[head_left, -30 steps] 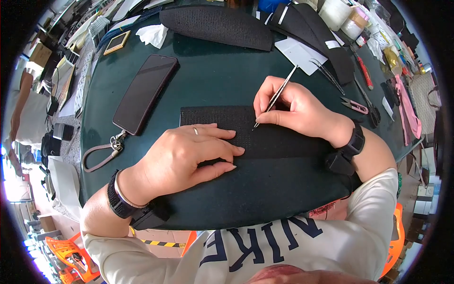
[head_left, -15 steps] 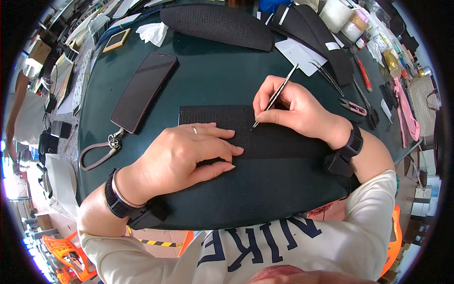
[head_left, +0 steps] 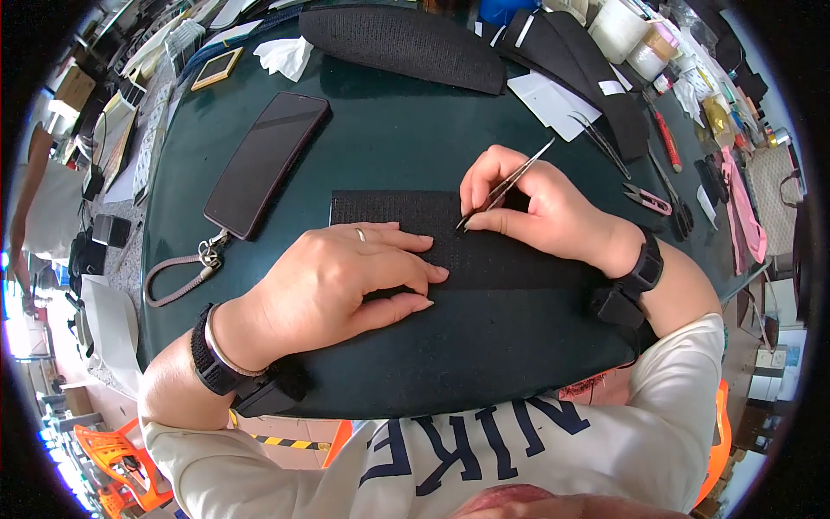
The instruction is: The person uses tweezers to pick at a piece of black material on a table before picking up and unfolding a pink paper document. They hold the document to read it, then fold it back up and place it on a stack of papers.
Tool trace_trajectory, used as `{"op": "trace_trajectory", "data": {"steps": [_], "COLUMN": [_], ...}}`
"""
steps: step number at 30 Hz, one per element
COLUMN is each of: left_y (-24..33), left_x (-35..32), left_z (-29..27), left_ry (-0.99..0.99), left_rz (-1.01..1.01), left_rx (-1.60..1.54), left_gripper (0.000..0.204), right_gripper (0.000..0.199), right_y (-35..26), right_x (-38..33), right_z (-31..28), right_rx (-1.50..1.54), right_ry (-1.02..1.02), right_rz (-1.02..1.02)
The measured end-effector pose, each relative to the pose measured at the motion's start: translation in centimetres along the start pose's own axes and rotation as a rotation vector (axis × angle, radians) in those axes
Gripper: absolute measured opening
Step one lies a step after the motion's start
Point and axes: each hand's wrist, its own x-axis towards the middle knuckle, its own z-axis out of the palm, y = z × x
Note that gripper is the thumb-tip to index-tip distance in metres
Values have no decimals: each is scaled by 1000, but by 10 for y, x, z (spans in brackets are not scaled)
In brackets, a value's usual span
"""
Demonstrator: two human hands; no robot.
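Note:
A flat black textured piece of material [head_left: 389, 208] lies on the dark green tabletop. My left hand [head_left: 346, 272] rests on its left part, fingers stretched out and holding nothing. Between the thumb and fingers of my right hand [head_left: 527, 203] is a pair of metal tweezers [head_left: 521, 171]. Their tips point down at the black piece, near its middle, just right of my left fingertips. Whether the tips grip anything is too small to tell.
A phone [head_left: 266, 164] with a wrist strap lies to the left. Black curved pieces [head_left: 402, 48], white paper [head_left: 553, 102] and a crumpled tissue [head_left: 284, 57] are at the back. More tweezers [head_left: 603, 147], pink-handled snips [head_left: 647, 198] and a red-handled tool [head_left: 667, 143] lie to the right.
The tweezers lean more to the right, their arms now showing apart. My right fingers have shifted slightly on them. My left hand stays in place on the black piece.

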Motion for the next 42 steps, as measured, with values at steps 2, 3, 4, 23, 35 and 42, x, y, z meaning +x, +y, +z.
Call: {"op": "trace_trajectory", "data": {"steps": [2,3,4,23,35,42], "left_y": [0,1,1,-1,1,3], "left_x": [2,2,2,0,0,1], "left_z": [0,0,0,1,-2,2], "left_ry": [-10,-9,-5,42,-2,-6], "left_rz": [-4,-3,-3,62,-16,-5], "left_rx": [5,6,1,44,-18,-15], "left_gripper": [7,7,7,13,7,9], "right_gripper": [20,20,20,21,19,19], "right_y": [1,0,-1,2,1,3], "right_x": [-1,0,0,0,3,-3], "right_z": [0,-1,-2,-2,-2,0], "right_rx": [-101,-102,-62,165,69,-65], "right_ry": [-11,-11,-23,37,9,-29], "right_rz": [-48,-48,-9,67,81,-19]}}
